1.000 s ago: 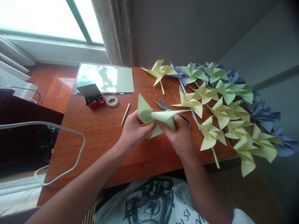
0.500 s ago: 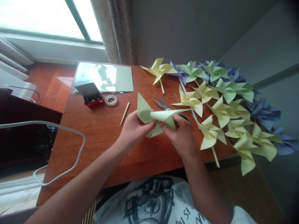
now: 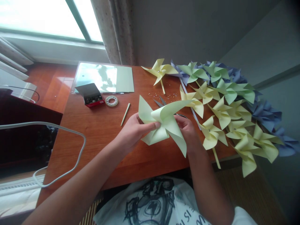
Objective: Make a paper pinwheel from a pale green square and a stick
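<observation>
A pale yellow-green paper pinwheel (image 3: 172,118) with curled blades is held up above the table. My left hand (image 3: 132,132) grips it from the left, thumb pressed on the folded tips near its centre and fingers behind. On the other side my right hand (image 3: 187,132) is closed at the back of the paper; a blade hides its thumb and fingertips. Behind the pinwheel lie scissors (image 3: 160,102), mostly covered by the paper. To the left of my left hand is a thin rolled paper stick (image 3: 125,114).
An open red box (image 3: 93,101) of small metal pieces stands beside a tape roll (image 3: 112,101). Behind lie paper sheets in a clear folder (image 3: 98,75). Yellow pinwheels (image 3: 211,132), with green and purple ones, crowd the right side. A white cable (image 3: 82,140) hangs at the left.
A blade on the right has been folded to the middle, so the pinwheel shape now shows. My left thumb pins the centre; my right thumb has gone from the front to behind the paper.
</observation>
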Action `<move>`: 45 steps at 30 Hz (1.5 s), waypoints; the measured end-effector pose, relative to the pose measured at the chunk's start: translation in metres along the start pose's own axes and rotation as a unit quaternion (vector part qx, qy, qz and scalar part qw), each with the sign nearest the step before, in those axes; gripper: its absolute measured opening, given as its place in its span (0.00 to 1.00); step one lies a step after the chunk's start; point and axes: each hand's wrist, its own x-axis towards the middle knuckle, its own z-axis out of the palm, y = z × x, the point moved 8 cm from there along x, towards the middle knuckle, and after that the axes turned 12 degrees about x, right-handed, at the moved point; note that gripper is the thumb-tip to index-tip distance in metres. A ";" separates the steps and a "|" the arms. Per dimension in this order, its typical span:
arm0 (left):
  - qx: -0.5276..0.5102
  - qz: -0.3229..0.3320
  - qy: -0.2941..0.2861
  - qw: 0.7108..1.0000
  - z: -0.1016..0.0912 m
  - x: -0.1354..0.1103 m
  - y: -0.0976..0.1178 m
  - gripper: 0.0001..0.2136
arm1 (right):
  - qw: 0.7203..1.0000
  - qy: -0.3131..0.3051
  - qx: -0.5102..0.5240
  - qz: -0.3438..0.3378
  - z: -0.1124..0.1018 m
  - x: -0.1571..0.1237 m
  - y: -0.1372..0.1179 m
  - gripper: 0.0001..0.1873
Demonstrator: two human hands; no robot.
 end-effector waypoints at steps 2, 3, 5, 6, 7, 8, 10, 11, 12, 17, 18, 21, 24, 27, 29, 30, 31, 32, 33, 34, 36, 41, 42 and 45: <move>-0.018 0.001 -0.017 1.000 0.002 0.000 -0.001 0.12 | 1.000 -0.004 0.021 -0.015 0.006 0.001 -0.001 0.12; -0.023 0.000 -0.021 1.000 0.002 0.000 -0.002 0.12 | 0.999 -0.003 0.025 -0.024 0.008 0.001 -0.001 0.11; -0.031 -0.006 -0.027 0.999 0.003 0.001 -0.004 0.12 | 0.999 0.002 0.026 -0.042 0.009 0.002 -0.003 0.11; -0.035 -0.009 -0.031 0.999 0.003 0.000 -0.005 0.12 | 0.998 0.006 0.021 -0.053 0.009 0.002 -0.005 0.10; -0.039 -0.012 -0.036 0.999 0.004 0.000 -0.005 0.12 | 0.998 0.008 0.012 -0.064 0.009 0.002 -0.006 0.10; -0.042 -0.014 -0.040 0.998 0.005 0.000 -0.006 0.12 | 0.997 0.010 0.002 -0.073 0.009 0.002 -0.008 0.10; -0.047 -0.016 -0.045 0.998 0.006 0.000 -0.006 0.12 | 0.995 0.013 -0.018 -0.095 0.007 0.003 -0.011 0.11; -0.048 -0.016 -0.045 0.998 0.006 0.000 -0.007 0.12 | 0.994 0.013 -0.026 -0.103 0.007 0.003 -0.011 0.11; -0.049 -0.017 -0.046 0.998 0.006 0.000 -0.007 0.12 | 0.994 0.014 -0.030 -0.109 0.006 0.003 -0.011 0.12; -0.050 -0.018 -0.056 0.997 0.008 -0.001 -0.007 0.13 | 0.990 0.005 -0.026 -0.135 0.004 0.004 -0.011 0.11; -0.052 -0.018 -0.059 0.997 0.008 -0.001 -0.006 0.13 | 0.990 -0.002 -0.020 -0.139 0.005 0.004 -0.011 0.10; -0.058 -0.021 -0.073 0.995 0.011 -0.001 -0.005 0.14 | 0.990 -0.021 -0.005 -0.143 0.005 0.004 -0.008 0.10; -0.069 -0.025 -0.081 0.994 0.013 -0.001 -0.005 0.15 | 0.990 -0.020 0.000 -0.143 0.003 0.004 -0.005 0.11; -0.075 -0.029 -0.087 0.993 0.014 -0.002 -0.005 0.14 | 0.989 -0.020 0.008 -0.143 0.000 0.003 -0.002 0.09; -0.075 -0.031 -0.091 0.993 0.015 -0.002 -0.005 0.14 | 0.990 -0.021 0.015 -0.142 -0.001 0.003 0.000 0.08; -0.075 -0.031 -0.092 0.992 0.015 -0.002 -0.005 0.14 | 0.990 -0.019 0.017 -0.139 -0.001 0.003 0.000 0.08; -0.074 -0.030 -0.092 0.993 0.015 -0.002 -0.005 0.14 | 0.990 -0.016 0.019 -0.136 -0.001 0.003 0.000 0.09; -0.073 -0.029 -0.090 0.993 0.015 -0.002 -0.005 0.13 | 0.991 -0.011 0.019 -0.131 -0.001 0.003 0.000 0.10; -0.070 -0.028 -0.087 0.993 0.014 -0.002 -0.005 0.13 | 0.992 -0.006 0.018 -0.126 0.000 0.003 0.000 0.11; -0.067 -0.026 -0.081 0.994 0.013 -0.002 -0.005 0.13 | 0.993 -0.001 0.014 -0.121 0.001 0.003 -0.001 0.12; -0.060 -0.020 -0.066 0.996 0.010 -0.001 -0.004 0.13 | 0.993 0.008 0.000 -0.117 0.002 0.003 -0.004 0.14; -0.037 0.016 0.002 0.999 0.001 0.000 0.002 0.13 | 0.989 0.043 -0.038 -0.134 -0.011 0.000 -0.010 0.11; -0.028 0.026 0.024 0.999 -0.003 0.000 0.003 0.13 | 0.986 0.067 -0.050 -0.143 -0.017 -0.002 -0.012 0.09; 0.016 0.059 0.103 0.993 -0.016 -0.001 0.006 0.14 | 0.960 0.161 -0.101 -0.204 -0.035 -0.017 -0.029 0.05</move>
